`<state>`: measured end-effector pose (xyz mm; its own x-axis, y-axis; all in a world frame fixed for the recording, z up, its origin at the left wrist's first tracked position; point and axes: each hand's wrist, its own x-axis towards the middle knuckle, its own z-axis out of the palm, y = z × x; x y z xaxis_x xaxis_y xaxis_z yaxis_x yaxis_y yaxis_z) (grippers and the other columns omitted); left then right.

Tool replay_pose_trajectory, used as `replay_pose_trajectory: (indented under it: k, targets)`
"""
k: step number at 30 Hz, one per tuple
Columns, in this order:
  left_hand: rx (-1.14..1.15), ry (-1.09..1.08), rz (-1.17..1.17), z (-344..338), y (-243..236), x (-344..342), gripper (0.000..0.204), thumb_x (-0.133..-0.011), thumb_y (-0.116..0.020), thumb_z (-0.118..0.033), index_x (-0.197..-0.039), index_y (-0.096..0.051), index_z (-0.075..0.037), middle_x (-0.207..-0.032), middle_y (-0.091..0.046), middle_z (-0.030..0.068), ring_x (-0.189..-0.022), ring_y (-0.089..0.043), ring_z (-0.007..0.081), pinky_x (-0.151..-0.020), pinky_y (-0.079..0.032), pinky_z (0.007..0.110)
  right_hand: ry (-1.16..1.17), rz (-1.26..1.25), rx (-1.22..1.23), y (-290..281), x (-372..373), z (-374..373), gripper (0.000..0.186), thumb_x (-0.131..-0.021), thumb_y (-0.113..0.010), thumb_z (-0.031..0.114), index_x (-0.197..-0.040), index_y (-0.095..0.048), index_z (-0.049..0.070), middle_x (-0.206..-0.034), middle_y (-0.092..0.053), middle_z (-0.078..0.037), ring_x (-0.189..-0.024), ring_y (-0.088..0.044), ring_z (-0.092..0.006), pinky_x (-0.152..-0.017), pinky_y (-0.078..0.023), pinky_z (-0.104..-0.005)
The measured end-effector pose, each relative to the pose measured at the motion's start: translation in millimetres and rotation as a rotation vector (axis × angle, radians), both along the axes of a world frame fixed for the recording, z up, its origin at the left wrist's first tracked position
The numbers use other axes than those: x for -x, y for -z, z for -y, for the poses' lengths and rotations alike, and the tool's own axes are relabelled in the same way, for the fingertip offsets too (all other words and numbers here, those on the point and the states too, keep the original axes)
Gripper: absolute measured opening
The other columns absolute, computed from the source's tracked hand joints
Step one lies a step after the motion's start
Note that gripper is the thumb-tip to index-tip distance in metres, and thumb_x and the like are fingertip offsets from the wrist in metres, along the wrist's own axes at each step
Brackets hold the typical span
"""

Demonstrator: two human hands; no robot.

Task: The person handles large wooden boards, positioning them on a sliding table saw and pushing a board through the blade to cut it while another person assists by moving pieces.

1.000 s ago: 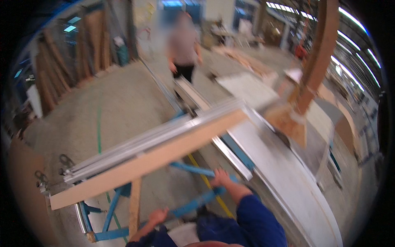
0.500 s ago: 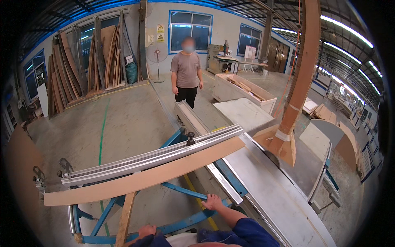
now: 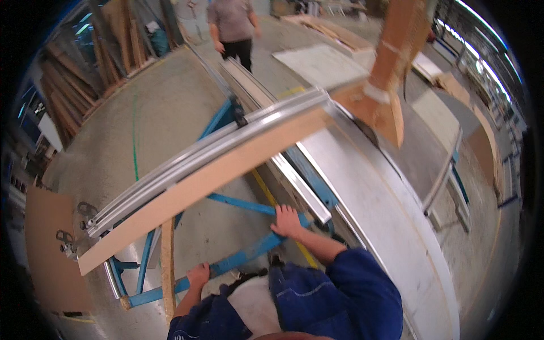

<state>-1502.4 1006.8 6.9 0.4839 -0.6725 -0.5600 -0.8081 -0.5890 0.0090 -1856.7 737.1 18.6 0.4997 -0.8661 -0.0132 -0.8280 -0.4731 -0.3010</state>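
Note:
A long brown board strip (image 3: 209, 175) lies along a silver aluminium fence (image 3: 187, 160) on the blue sliding frame of a panel saw. My right hand (image 3: 287, 221) rests over the upper end of the curved blue metal bar (image 3: 243, 256), its fingers bent round it, where a blue brace joins. My left hand (image 3: 198, 275) is closed on the same bar lower down, its fingers partly hidden. Beside it a narrow wooden batten (image 3: 168, 266) reaches from under the strip across the bar. The strip's far right end is near the saw blade (image 3: 367, 134), by the silver saw table (image 3: 391, 209).
A wooden dust duct (image 3: 391, 68) comes down over the blade. Another person (image 3: 233, 28) stands beyond the rail. Boards (image 3: 113, 45) lean against the far left wall. A large brown panel (image 3: 51, 249) stands at the left, and a pale sheet (image 3: 320, 65) lies beyond the saw.
The view has tilted downward, so the saw, strip and person sit higher in the picture. More of both my arms shows. Both hands stay at the blue bar, and the strip stays along the fence.

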Motion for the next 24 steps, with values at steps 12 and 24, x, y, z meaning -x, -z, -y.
replay_pose_trajectory:
  k: [12, 24]
  targets:
    - [-0.045, 0.13, -0.298, 0.1, -8.3, -27.8, 0.078, -0.088, -0.041, -0.078, -0.121, -0.068, -0.013, -0.115, -0.07, 0.0183, -0.113, -0.063, 0.039, -0.098, -0.046, 0.051, 0.101, -0.085, -0.092, -4.0, -11.3, -7.4, 0.079, -0.073, -0.078, 0.044, -0.131, -0.046, 0.001, -0.119, -0.056, -0.019, -0.118, -0.052, -0.037, -0.103, -0.041, -0.0486]
    - [-0.022, 0.297, -0.358, -0.3, -33.2, -37.1, 0.087, -0.084, -0.045, -0.08, -0.128, -0.061, -0.007, -0.116, -0.069, 0.021, -0.109, -0.065, 0.0396, -0.092, -0.05, 0.05, 0.134, -0.369, -0.191, -6.4, -40.2, -5.0, 0.107, -0.071, -0.075, 0.063, -0.146, -0.033, -0.001, -0.136, -0.046, -0.021, -0.132, -0.04, -0.0403, -0.112, -0.028, -0.0554]
